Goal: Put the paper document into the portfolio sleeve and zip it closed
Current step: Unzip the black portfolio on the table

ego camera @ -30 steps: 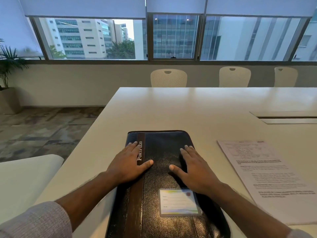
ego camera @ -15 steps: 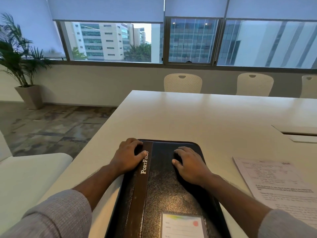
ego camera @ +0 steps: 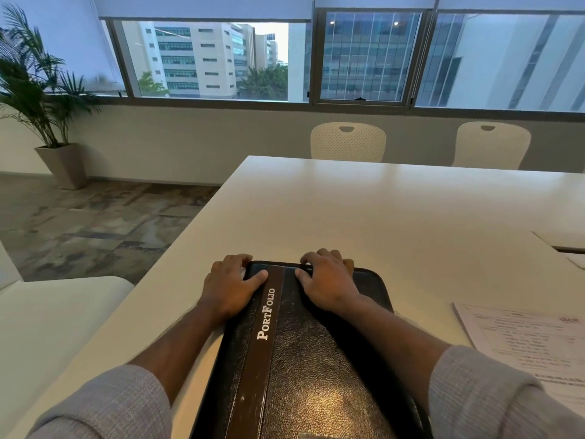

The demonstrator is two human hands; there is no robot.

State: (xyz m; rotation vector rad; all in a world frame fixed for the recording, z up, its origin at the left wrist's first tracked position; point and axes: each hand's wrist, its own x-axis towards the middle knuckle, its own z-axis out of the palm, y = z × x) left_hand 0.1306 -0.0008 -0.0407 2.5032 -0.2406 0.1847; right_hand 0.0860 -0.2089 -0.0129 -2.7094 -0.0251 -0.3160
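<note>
A black leather portfolio (ego camera: pixel 310 359) with a brown stripe and the word "PortFolio" lies closed on the white table (ego camera: pixel 364 217) right in front of me. My left hand (ego camera: pixel 229 285) rests on its far left corner, fingers curled over the far edge and thumb on the cover. My right hand (ego camera: pixel 327 280) sits on the far edge just right of the stripe, fingers hooked over the edge too. The printed paper document (ego camera: pixel 525 343) lies flat on the table to the right of the portfolio, untouched.
Two white chairs (ego camera: pixel 348 142) stand along the table's far side below the windows. A white seat (ego camera: pixel 53 312) is at my left beside the table edge. A potted plant (ego camera: pixel 41 99) stands in the far left corner. A cable hatch (ego camera: pixel 563 243) sits in the table at right.
Both hands have slid forward from the middle of the cover to the portfolio's far edge and curled their fingers over it. My view has turned left and tilted up.
</note>
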